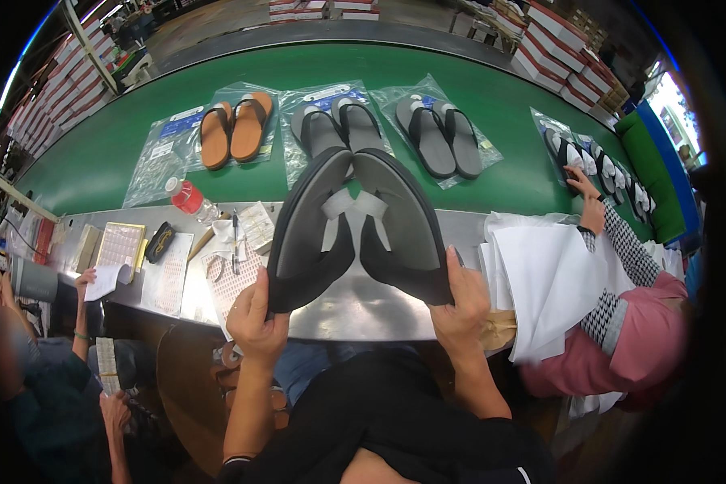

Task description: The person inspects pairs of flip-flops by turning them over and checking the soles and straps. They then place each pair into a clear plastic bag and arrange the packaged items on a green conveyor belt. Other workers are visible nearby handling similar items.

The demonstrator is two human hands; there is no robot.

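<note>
Two grey and black flip-flops are held up in front of me, tilted, with their ends touching or nearly touching at the top. My left hand (258,319) grips the lower end of the left flip-flop (301,219), thumb along its edge. My right hand (461,305) holds the lower end of the right flip-flop (414,219) the same way. Pale pieces of paper or tissue sit by the straps of both. Behind them, on the green belt (331,64), lie a brown pair (248,129) and two grey pairs (319,131), (437,141) on clear plastic bags.
A metal ledge (355,319) runs along the near side, carrying a red-labelled bottle (187,196), label sheets, a pen and a dark case (160,242). White paper sheets (540,274) are stacked at right. A co-worker in pink (621,347) reaches toward more flip-flops; another person sits at left.
</note>
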